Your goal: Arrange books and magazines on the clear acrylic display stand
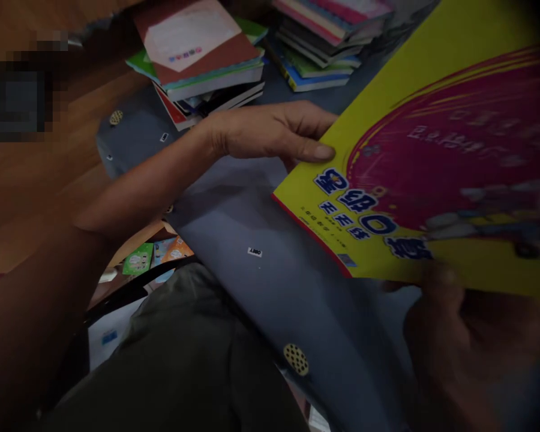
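Note:
A yellow workbook (396,168) with a large magenta oval and bold blue-and-white characters on its cover is held up at the right, tilted. My left hand (279,132) grips its upper left edge, thumb on the cover and fingers behind it. Along the lower edge, my right hand (450,336) pinches the workbook, its thumb over the rim; this hand is dark and partly blurred. Beneath the workbook lies a grey-blue patterned cloth surface (234,216).
Beyond my left wrist sits a stack of books (202,54), a pinkish-white cover on top. Another book stack (324,36) stands behind it to the right. Colourful printed items (139,258) lie lower, near my leg (193,348). Wooden floor (72,174) shows at left.

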{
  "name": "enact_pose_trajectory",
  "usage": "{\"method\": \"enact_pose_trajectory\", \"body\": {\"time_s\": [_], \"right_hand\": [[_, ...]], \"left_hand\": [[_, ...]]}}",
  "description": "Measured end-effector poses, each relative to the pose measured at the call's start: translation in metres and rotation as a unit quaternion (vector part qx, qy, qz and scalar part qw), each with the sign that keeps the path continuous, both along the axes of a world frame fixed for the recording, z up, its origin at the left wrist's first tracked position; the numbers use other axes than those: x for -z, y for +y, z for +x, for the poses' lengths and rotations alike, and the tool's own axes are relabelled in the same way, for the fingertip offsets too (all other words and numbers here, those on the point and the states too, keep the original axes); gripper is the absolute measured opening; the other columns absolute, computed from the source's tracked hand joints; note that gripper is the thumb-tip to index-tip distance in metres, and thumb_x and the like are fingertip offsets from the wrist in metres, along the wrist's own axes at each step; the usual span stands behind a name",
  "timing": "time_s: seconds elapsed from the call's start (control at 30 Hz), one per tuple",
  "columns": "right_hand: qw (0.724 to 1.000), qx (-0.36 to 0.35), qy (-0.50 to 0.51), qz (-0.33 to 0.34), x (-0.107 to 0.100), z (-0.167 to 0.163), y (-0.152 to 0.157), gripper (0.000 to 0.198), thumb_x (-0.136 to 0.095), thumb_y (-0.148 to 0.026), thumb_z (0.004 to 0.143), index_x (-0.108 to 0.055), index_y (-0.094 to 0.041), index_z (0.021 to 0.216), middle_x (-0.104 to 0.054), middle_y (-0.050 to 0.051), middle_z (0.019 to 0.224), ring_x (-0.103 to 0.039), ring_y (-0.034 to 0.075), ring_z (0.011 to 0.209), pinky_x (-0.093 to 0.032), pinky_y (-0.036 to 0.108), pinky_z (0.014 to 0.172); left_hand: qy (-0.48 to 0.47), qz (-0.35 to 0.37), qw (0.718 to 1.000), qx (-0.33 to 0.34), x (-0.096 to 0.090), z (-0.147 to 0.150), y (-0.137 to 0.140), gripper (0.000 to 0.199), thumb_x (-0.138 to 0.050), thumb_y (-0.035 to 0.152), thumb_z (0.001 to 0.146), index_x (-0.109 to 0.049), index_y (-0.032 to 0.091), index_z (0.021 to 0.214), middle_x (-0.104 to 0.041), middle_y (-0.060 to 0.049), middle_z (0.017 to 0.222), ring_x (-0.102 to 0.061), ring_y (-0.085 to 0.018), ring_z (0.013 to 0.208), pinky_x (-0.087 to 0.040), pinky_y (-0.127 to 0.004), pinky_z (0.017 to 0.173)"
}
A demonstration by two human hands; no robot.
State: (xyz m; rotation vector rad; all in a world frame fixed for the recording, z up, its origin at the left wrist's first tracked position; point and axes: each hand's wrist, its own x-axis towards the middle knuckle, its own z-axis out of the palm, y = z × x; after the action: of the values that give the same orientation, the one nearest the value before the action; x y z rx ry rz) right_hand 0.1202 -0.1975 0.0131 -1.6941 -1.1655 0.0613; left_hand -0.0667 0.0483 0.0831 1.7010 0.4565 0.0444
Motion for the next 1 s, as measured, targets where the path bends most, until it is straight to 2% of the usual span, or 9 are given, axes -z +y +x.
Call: {"method": "enact_pose_trajectory", "body": {"time_s": [0.07,0.17,0.27,0.33,0.47,0.53,0.7,0.87,1.0], "right_hand": [[0.999,0.012,0.02,0.036,-0.006,-0.001,0.004,0.034,-0.067,-0.053,0.087,-0.06,-0.026,0.066,-0.058,0.001,0.06,-0.056,0.019,0.052,-0.044,0.034,0.049],[0.999,0.01,0.046,0.011,-0.014,0.0,0.003,0.036,-0.07,-0.052,0.084,-0.06,-0.024,0.063,-0.061,0.0,0.054,-0.056,0.017,0.046,-0.043,0.029,0.043],[0.993,-0.046,0.107,-0.02,-0.02,0.0,0.002,0.042,-0.067,-0.055,0.086,-0.059,-0.022,0.061,-0.06,0.0,0.05,-0.056,0.016,0.043,-0.045,0.027,0.042],[0.981,-0.09,0.172,-0.022,-0.022,0.001,0.004,0.043,-0.064,-0.061,0.087,-0.065,-0.021,0.072,-0.063,0.001,0.056,-0.053,0.014,0.043,-0.045,0.025,0.041],[0.964,-0.162,0.21,-0.019,-0.029,0.007,0.004,0.043,-0.058,-0.06,0.092,-0.072,-0.02,0.092,-0.069,0.003,0.072,-0.058,0.013,0.054,-0.049,0.024,0.048],[0.967,-0.17,0.19,-0.025,-0.031,0.01,-0.001,0.043,-0.056,-0.059,0.094,-0.074,-0.021,0.1,-0.071,0.005,0.078,-0.061,0.015,0.061,-0.052,0.025,0.053],[0.979,-0.155,0.125,-0.032,-0.033,0.014,-0.011,0.042,-0.053,-0.057,0.096,-0.075,-0.023,0.106,-0.073,0.005,0.088,-0.066,0.019,0.074,-0.056,0.029,0.065],[0.973,-0.185,0.137,-0.017,-0.037,0.021,-0.01,0.041,-0.051,-0.055,0.097,-0.073,-0.021,0.105,-0.073,0.004,0.084,-0.066,0.017,0.071,-0.055,0.027,0.064],[0.977,-0.168,0.129,-0.005,-0.045,0.032,-0.005,0.045,-0.05,-0.059,0.096,-0.072,-0.02,0.102,-0.073,0.005,0.085,-0.068,0.018,0.072,-0.055,0.027,0.061]], "left_hand": [[-0.018,0.018,1.0,0.015,0.001,0.001,0.001,0.021,-0.054,0.009,0.089,-0.073,0.005,0.098,-0.075,0.0,0.092,-0.072,-0.025,0.102,-0.053,-0.02,0.065],[-0.081,0.043,0.994,0.054,0.0,0.002,0.004,0.008,-0.068,0.01,0.082,-0.075,0.01,0.086,-0.075,-0.003,0.079,-0.07,-0.015,0.072,-0.051,-0.017,0.058],[-0.062,-0.01,0.987,0.144,-0.002,0.0,0.007,0.018,-0.073,0.031,0.083,-0.076,0.013,0.081,-0.075,-0.006,0.074,-0.064,-0.015,0.057,-0.051,-0.022,0.051],[-0.049,-0.05,0.982,0.175,0.001,-0.001,0.011,0.029,-0.07,0.043,0.086,-0.077,0.017,0.094,-0.077,-0.009,0.087,-0.068,-0.018,0.062,-0.055,-0.026,0.055],[-0.047,-0.069,0.973,0.215,0.012,-0.001,0.015,0.036,-0.069,0.052,0.085,-0.076,0.031,0.113,-0.076,-0.007,0.113,-0.073,-0.027,0.094,-0.06,-0.037,0.08],[-0.062,-0.046,0.982,0.174,0.016,0.0,0.016,0.032,-0.069,0.053,0.084,-0.075,0.042,0.113,-0.077,-0.001,0.113,-0.073,-0.026,0.096,-0.058,-0.04,0.089],[-0.083,0.015,0.991,0.102,0.016,0.006,0.011,0.031,-0.073,0.059,0.076,-0.076,0.05,0.105,-0.077,0.0,0.108,-0.072,-0.029,0.098,-0.056,-0.04,0.09],[-0.033,0.029,0.99,0.135,0.002,0.012,-0.002,0.035,-0.067,0.068,0.077,-0.076,0.048,0.105,-0.077,0.001,0.099,-0.074,-0.027,0.084,-0.058,-0.04,0.085],[-0.061,0.069,0.993,0.073,-0.013,0.024,-0.009,0.041,-0.065,0.072,0.076,-0.076,0.043,0.102,-0.075,0.0,0.092,-0.071,-0.027,0.084,-0.059,-0.041,0.083]]}}
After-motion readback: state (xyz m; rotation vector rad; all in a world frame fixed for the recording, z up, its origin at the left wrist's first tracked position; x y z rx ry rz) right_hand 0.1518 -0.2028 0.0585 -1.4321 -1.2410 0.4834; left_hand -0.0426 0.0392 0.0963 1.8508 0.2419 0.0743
